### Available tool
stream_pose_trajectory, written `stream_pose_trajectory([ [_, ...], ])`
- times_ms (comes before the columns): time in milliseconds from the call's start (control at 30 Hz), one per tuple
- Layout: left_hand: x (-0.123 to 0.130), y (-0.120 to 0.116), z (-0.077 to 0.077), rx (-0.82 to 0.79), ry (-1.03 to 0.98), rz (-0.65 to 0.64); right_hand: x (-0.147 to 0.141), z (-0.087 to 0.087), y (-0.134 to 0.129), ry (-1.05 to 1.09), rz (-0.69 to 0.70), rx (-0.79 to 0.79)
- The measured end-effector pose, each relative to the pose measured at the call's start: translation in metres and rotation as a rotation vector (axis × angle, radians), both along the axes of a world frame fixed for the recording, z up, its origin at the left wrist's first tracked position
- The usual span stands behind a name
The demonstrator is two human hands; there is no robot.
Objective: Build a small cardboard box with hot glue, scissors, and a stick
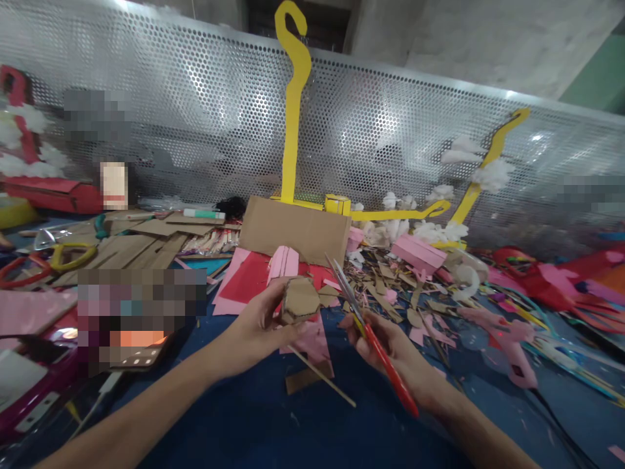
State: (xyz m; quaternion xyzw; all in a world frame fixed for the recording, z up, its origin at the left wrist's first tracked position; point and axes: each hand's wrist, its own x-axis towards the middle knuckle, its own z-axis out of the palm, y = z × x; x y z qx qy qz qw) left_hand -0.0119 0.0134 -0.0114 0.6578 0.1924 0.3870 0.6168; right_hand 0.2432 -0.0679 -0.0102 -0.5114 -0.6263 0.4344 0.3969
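Note:
My left hand (266,319) is closed round a small cardboard piece with a many-sided outline (301,299), its flat face turned towards me. To the right, my right hand (385,339) grips a pair of scissors (378,355) with red and yellow handles, the metal blades pointing up and away. The blades are apart from the cardboard piece. Below my left hand lie a thin wooden stick (327,378), a cardboard strip (305,380) and pink paper (315,342). Behind it are red and pink sheets (247,277) and a pink folded piece (283,262).
A cardboard panel (295,228) leans ahead, below a tall yellow hook shape (293,111). Cardboard scraps (381,286) litter the middle right. A pink glue gun (508,335) lies at right with its cord. Cardboard sheets (122,251) and more scissors (73,256) are at left. A perforated metal screen (205,111) stands behind.

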Motion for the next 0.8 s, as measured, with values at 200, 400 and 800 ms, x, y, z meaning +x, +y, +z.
stream_pose_trajectory([
  [200, -0.0029, -0.0029, 0.0055, -0.089, -0.026, 0.078, 0.0039, -0.0035, -0.0025, -0.229, -0.1, 0.134],
  [400, -0.0026, -0.0037, 0.0064, -0.092, -0.011, 0.097, 0.0026, 0.0012, -0.0015, -0.368, -0.078, 0.27],
  [800, -0.0013, 0.0023, 0.0049, 0.038, 0.106, 0.164, -0.0041, 0.004, 0.0001, -0.622, -0.19, 0.338],
])
